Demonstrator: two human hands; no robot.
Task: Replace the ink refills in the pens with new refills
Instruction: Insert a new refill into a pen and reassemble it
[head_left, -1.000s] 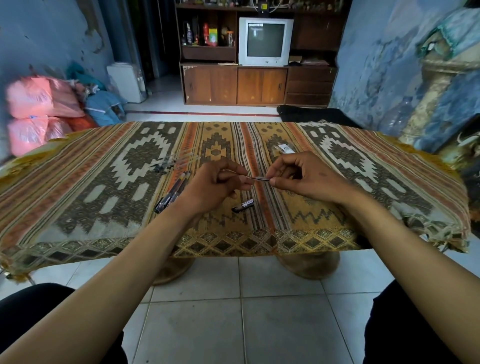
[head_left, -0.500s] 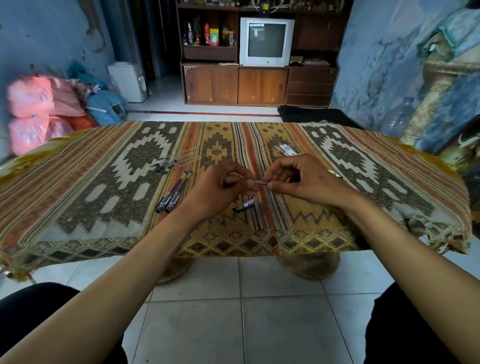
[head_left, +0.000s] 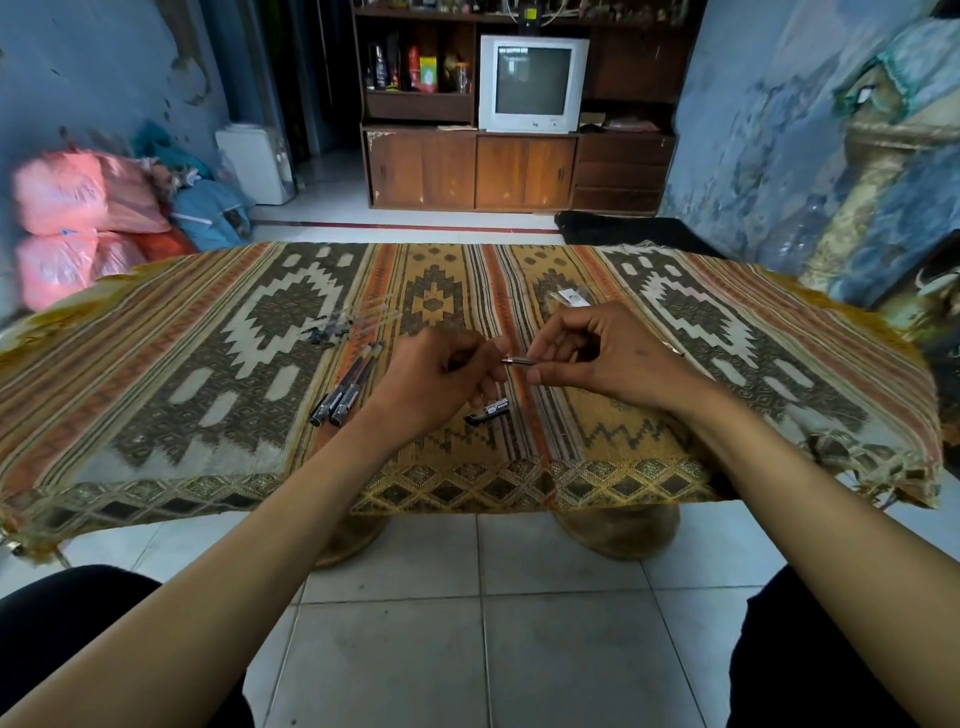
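Note:
Over the middle of the patterned tablecloth (head_left: 208, 364), my left hand (head_left: 441, 379) has its fingers curled round a thin pen part that is mostly hidden in the fist. My right hand (head_left: 597, 358) pinches a small dark pen tip piece (head_left: 519, 361) between thumb and forefinger, its point toward my left hand. The two hands almost touch. A black pen cap (head_left: 487, 411) lies on the cloth just below them. Two dark pens (head_left: 345, 387) lie side by side left of my left hand. Several clear refill tubes (head_left: 358, 319) lie further back.
A small clear packet (head_left: 571, 297) lies beyond my right hand. The table's near edge runs across the view with tiled floor (head_left: 467, 623) below. A cabinet with a television (head_left: 532, 83) stands at the far wall, pink bags (head_left: 67, 208) at the left.
My hands have drawn closer together, so less of the thin part shows between them. The things lying on the cloth have not moved.

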